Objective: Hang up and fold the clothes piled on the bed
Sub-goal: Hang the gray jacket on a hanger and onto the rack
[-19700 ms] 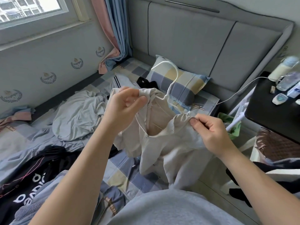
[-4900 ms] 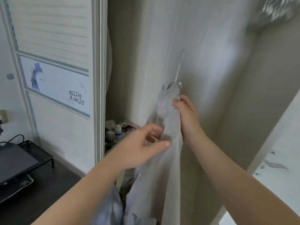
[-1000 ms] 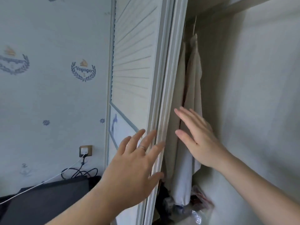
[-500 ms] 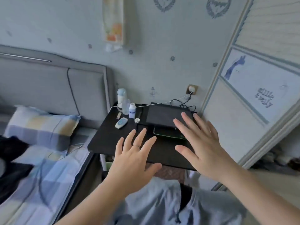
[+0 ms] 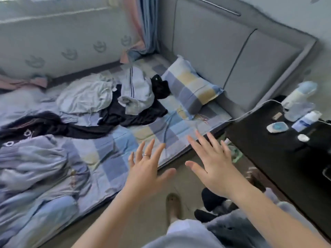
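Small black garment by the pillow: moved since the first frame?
No. The small black garment still lies against the left edge of the checked pillow, just as in the earliest picture.

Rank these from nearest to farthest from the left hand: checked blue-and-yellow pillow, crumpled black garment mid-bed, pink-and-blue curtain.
1. Crumpled black garment, mid-bed, beyond the left hand.
2. Checked blue-and-yellow pillow, against the headboard.
3. Pink-and-blue curtain, far corner.
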`<state>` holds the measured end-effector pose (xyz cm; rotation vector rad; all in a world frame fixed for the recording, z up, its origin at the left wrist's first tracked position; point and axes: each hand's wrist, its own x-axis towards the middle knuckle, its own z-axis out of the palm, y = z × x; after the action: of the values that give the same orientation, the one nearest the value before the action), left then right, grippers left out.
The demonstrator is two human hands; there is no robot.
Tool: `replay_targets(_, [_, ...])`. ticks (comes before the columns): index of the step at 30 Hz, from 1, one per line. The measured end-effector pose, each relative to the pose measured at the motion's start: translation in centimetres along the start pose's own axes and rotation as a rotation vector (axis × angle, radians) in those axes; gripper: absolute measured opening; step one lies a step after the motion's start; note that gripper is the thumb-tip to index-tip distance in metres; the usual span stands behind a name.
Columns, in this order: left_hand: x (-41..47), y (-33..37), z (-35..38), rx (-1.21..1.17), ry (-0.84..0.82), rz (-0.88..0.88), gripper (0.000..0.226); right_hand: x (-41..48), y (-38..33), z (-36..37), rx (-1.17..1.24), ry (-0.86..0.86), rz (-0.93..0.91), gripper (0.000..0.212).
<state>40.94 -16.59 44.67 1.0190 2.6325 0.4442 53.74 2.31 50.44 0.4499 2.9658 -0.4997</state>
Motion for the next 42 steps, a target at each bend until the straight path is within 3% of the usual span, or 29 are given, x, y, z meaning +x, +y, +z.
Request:
replay_targets(6, [2.2,-7.5,-0.3,0.002,0.035,-0.307,0.095,12.0,-1.9,2.8,-0.032,-0.196,-0.193,0.075])
replay_targets(21, [8.6,-16.6,-2.4,-0.125,0.057,-0.770,0.084,32.1,-6.0,8.0,-0.056,-0.512,-0.442,0.069])
replay_targets(33, [1.0,-31.8,-3.1,-0.286,0.103,-0.997,0.079,36.8,-21.8,15.8,-0.153,-0.658,-0.513,0.066])
replay_targets(42, [-5.5,-49.9,-0.7,-0.518,-0.013,-1.132,0.075,39.3,-35.9,26.3,-0.171,-0.781,-0.439,0.066])
